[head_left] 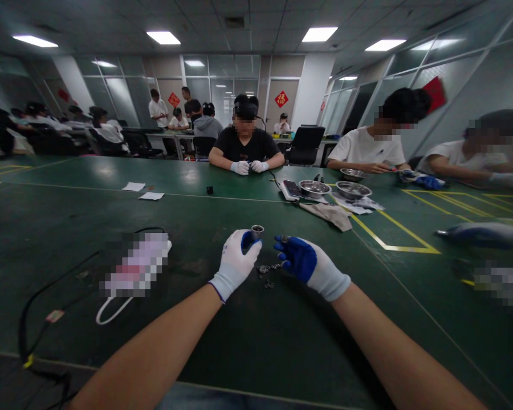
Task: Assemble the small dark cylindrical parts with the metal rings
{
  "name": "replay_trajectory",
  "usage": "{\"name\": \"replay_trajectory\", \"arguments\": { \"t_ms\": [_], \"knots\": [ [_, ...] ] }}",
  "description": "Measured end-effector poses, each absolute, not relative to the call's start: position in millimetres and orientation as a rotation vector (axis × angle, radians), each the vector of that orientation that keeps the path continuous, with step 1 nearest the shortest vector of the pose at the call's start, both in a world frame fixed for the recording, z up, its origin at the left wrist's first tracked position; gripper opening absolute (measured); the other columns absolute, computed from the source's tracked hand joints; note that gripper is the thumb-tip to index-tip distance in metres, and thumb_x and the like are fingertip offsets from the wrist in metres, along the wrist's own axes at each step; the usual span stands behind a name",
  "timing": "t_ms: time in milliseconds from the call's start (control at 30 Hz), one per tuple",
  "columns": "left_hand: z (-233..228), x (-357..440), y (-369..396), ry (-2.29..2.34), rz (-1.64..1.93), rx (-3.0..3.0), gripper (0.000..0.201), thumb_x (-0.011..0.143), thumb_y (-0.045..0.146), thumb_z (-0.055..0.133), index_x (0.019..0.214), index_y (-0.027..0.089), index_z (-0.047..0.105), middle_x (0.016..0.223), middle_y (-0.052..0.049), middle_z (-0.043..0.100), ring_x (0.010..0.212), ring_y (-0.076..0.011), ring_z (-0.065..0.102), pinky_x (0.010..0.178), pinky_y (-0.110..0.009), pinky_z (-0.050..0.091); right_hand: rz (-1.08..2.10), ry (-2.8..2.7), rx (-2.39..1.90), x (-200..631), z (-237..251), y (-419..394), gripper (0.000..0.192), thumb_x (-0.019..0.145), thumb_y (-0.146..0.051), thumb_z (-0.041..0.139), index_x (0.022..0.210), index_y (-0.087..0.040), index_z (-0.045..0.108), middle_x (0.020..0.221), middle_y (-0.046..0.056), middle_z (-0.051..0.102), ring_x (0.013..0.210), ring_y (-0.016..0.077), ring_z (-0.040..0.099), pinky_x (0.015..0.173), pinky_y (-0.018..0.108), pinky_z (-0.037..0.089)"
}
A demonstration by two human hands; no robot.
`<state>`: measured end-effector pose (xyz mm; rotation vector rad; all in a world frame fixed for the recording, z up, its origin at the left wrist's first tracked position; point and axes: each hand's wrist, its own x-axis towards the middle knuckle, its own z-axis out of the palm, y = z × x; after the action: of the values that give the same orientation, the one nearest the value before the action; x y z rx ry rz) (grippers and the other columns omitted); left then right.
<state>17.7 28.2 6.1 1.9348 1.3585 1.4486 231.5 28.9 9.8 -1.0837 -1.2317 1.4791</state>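
My left hand (238, 259), in a white glove with a blue palm, is closed around a small metal cylinder (257, 230) shaped like a cup. Its open end faces up, and dark bits show inside. To the right, my right hand (306, 263) wears a matching glove and is turned so the blue palm shows. A small round metal part (284, 239), perhaps a gear, is held at its fingertips. Between and below both hands, several small gear-like metal parts (264, 269) lie on the green table (239, 341). A little cluster of parts (269, 284) rests closer to me.
Left of my hands are a blurred-out white pack (139, 263) and a black cable (25, 319). Metal bowls (314, 188), a phone (293, 188) and a beige cloth (327, 215) lie ahead right. A gloved person (244, 145) sits opposite; others work at the right.
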Motion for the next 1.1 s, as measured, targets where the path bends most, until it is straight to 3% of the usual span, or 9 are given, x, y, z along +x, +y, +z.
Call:
{"name": "replay_trajectory", "arguments": {
  "t_ms": [167, 333, 433, 533, 867, 1100],
  "knots": [
    [6, 18, 28, 1.356, 1.428, 1.943, 0.017, 0.089, 0.027, 0.069, 0.103, 0.019, 0.068, 0.102, -0.008, 0.073, 0.100, -0.0260, 0.070, 0.095, -0.043, 0.055, 1.341, -1.406, -1.106, 226, 8, 24, 0.043, 0.095, -0.047, 0.044, 0.104, -0.019, 0.075, 0.094, 0.012, 0.077, 0.077, 0.0261, 0.072, 0.071, 0.044, 0.060],
    [6, 18, 29, 1.343, 1.432, 1.952, 0.013, 0.087, 0.024, 0.070, 0.100, 0.019, 0.069, 0.099, -0.007, 0.073, 0.097, -0.0249, 0.070, 0.093, -0.041, 0.056, 0.994, -1.720, -1.224, 208, 8, 10, 0.022, 0.086, -0.039, 0.068, 0.099, -0.023, 0.075, 0.093, 0.006, 0.076, 0.087, 0.0255, 0.069, 0.084, 0.042, 0.058],
    [5, 18, 29, 1.326, 1.442, 1.951, 0.013, 0.086, 0.022, 0.070, 0.099, 0.019, 0.069, 0.098, -0.006, 0.074, 0.095, -0.0238, 0.071, 0.092, -0.040, 0.057, 0.643, -2.069, -1.397, 197, 11, 2, 0.028, 0.086, -0.031, 0.069, 0.112, -0.021, 0.074, 0.102, 0.008, 0.072, 0.092, 0.0244, 0.069, 0.086, 0.039, 0.055],
    [5, 18, 30, 1.338, 1.447, 1.952, 0.014, 0.086, 0.021, 0.070, 0.099, 0.019, 0.069, 0.099, -0.006, 0.074, 0.096, -0.0237, 0.071, 0.092, -0.040, 0.057, 0.473, -2.321, -1.556, 191, 12, -1, 0.030, 0.090, -0.035, 0.068, 0.115, -0.020, 0.074, 0.106, 0.010, 0.067, 0.090, 0.0245, 0.068, 0.082, 0.036, 0.054],
    [6, 16, 30, 1.361, 1.451, 1.963, 0.014, 0.085, 0.020, 0.070, 0.100, 0.019, 0.069, 0.099, -0.006, 0.074, 0.095, -0.0237, 0.071, 0.093, -0.040, 0.057, 0.520, -2.263, -1.552, 190, 3, 5, 0.020, 0.091, -0.031, 0.068, 0.107, -0.019, 0.073, 0.107, 0.009, 0.065, 0.092, 0.0222, 0.067, 0.085, 0.034, 0.053],
    [4, 16, 31, 1.363, 1.461, 1.954, 0.014, 0.086, 0.024, 0.070, 0.099, 0.019, 0.069, 0.099, -0.006, 0.075, 0.095, -0.0239, 0.071, 0.093, -0.040, 0.057, 0.877, -1.791, -1.349, 195, 9, 8, 0.013, 0.082, -0.028, 0.076, 0.091, -0.020, 0.070, 0.093, 0.004, 0.068, 0.087, 0.0206, 0.064, 0.083, 0.036, 0.052]
  ]
}}
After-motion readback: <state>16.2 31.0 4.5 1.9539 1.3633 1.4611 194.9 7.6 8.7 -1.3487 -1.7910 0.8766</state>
